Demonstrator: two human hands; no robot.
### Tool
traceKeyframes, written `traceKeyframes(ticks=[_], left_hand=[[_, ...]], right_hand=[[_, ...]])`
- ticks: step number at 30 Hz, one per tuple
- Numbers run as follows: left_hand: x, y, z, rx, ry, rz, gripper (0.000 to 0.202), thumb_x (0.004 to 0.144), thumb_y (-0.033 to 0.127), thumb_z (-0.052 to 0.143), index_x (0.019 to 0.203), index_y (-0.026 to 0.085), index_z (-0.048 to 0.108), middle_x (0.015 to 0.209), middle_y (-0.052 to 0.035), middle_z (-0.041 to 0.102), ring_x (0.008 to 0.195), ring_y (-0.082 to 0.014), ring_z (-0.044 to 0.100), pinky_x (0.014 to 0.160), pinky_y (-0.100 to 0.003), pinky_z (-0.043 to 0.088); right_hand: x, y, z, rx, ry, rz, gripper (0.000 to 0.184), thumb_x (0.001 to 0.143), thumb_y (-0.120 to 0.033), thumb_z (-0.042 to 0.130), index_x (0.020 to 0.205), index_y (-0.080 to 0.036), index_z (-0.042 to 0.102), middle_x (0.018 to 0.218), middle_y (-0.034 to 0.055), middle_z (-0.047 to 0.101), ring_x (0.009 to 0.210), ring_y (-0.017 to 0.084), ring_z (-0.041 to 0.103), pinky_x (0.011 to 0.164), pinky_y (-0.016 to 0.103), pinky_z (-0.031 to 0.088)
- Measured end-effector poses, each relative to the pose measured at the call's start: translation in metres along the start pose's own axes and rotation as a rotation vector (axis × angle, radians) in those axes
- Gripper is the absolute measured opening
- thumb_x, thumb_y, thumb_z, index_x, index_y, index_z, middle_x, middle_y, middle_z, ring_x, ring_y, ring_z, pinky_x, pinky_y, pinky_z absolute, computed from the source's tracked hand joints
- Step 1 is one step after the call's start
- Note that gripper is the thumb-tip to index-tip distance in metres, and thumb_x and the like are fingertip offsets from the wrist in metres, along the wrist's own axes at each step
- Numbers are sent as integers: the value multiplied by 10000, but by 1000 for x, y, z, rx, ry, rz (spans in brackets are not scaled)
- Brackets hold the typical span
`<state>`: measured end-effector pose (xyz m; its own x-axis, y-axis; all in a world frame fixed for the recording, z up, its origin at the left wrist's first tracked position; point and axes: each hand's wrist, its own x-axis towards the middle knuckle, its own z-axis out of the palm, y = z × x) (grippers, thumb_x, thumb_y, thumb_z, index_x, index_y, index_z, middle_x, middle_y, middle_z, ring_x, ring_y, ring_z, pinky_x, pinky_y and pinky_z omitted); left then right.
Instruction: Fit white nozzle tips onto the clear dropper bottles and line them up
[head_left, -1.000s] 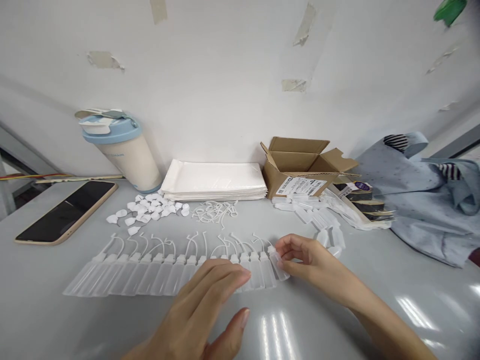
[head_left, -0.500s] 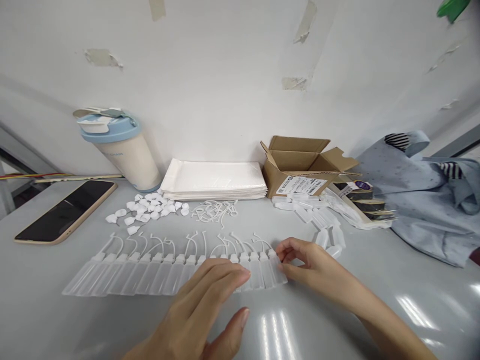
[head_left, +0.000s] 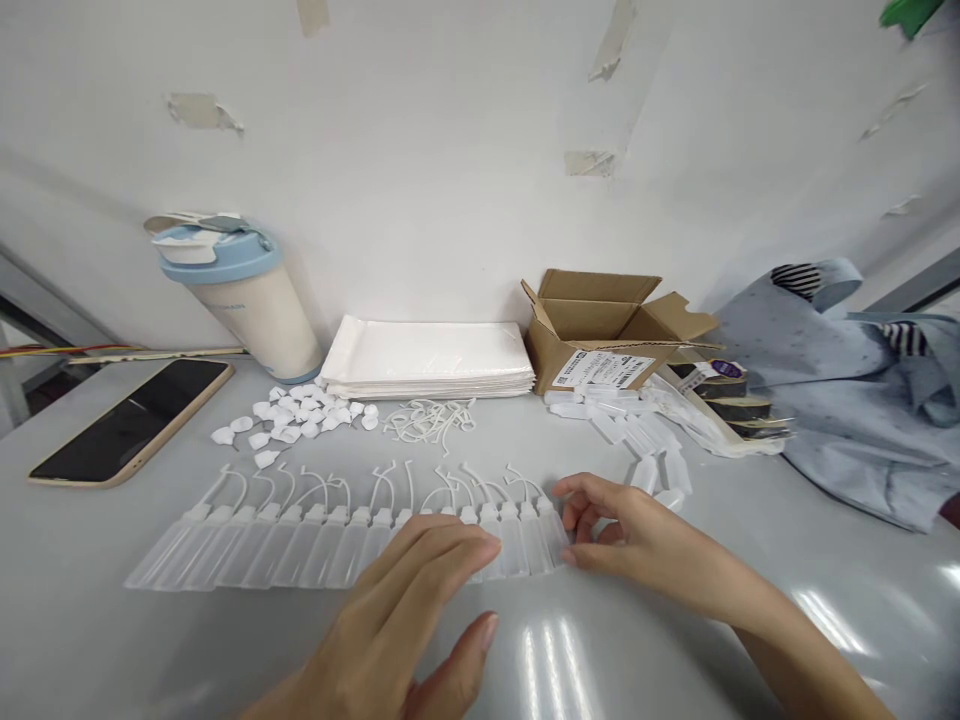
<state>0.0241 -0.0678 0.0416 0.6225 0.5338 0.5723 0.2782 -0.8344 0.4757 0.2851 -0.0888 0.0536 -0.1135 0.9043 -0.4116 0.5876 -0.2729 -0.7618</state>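
A row of several small clear plastic bottles [head_left: 300,545] with thin curved tubes lies flat on the grey table [head_left: 675,640]. My left hand [head_left: 409,620] lies flat with fingers stretched out, its fingertips on the right part of the row. My right hand [head_left: 626,530] rests at the row's right end, fingers loosely curled against the last bottle [head_left: 553,535], holding nothing. Loose white caps [head_left: 300,415] and a small heap of thin tubes [head_left: 431,420] lie behind the row.
A blue-lidded tumbler [head_left: 247,295], a stack of white bags [head_left: 431,360] and an open cardboard box [head_left: 607,330] stand along the wall. A phone [head_left: 135,420] lies at left. More loose bottles [head_left: 645,445], tape rolls [head_left: 739,400] and blue cloth [head_left: 847,390] are at right.
My right hand set the last bottle straight against the row's right end and let go of it. My left hand stayed put.
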Motion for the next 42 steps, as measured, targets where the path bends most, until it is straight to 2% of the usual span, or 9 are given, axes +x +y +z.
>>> traceKeyframes(ticks=[4, 7, 10, 18, 30, 42], left_hand=[[-1, 2, -1, -8, -2, 8, 319, 902, 68, 497, 1217, 114, 498, 1103, -80, 646, 1079, -179, 578, 966, -319, 495], [-1, 2, -1, -7, -6, 11, 321, 898, 56, 497, 1215, 110, 497, 1103, -81, 643, 1085, -177, 571, 975, -319, 486], [0, 2, -1, -16, -2, 12, 322, 898, 54, 493, 1215, 112, 492, 1105, -79, 641, 1083, -173, 570, 974, -315, 485], [0, 1, -1, -19, -11, 5, 330, 895, 52, 490, 1219, 117, 486, 1113, -77, 637, 1088, -173, 567, 973, -313, 485], [-2, -2, 0, -5, -9, 4, 343, 889, 52, 496, 1226, 113, 490, 1113, -83, 637, 1088, -178, 572, 971, -316, 490], [-2, -1, 0, 0, 0, 12, 343, 888, 61, 499, 1227, 116, 495, 1104, -87, 651, 1083, -192, 588, 960, -340, 510]], right_hand=[[0, 2, -4, -98, -85, 15, 711, 709, -215, 720, 1356, -228, 426, 955, 17, 588, 826, 188, 573, 762, 325, 477], [3, 7, -2, -170, -63, -6, 770, 698, -185, 721, 1398, -259, 408, 901, -1, 582, 804, 186, 563, 738, 315, 464], [7, 12, 0, -202, -46, -45, 744, 696, -160, 711, 1387, -260, 453, 840, -14, 566, 776, 181, 568, 713, 303, 455], [6, 14, 1, -230, -34, -84, 646, 697, -148, 704, 1315, -245, 541, 867, -4, 583, 796, 180, 566, 724, 292, 447], [4, 12, 1, -235, -49, -48, 708, 686, -193, 751, 1347, -252, 503, 895, 3, 591, 848, 199, 567, 755, 300, 445], [5, 11, 2, -240, -45, -56, 666, 707, -189, 717, 1335, -250, 503, 891, 5, 605, 835, 197, 572, 753, 305, 446]])
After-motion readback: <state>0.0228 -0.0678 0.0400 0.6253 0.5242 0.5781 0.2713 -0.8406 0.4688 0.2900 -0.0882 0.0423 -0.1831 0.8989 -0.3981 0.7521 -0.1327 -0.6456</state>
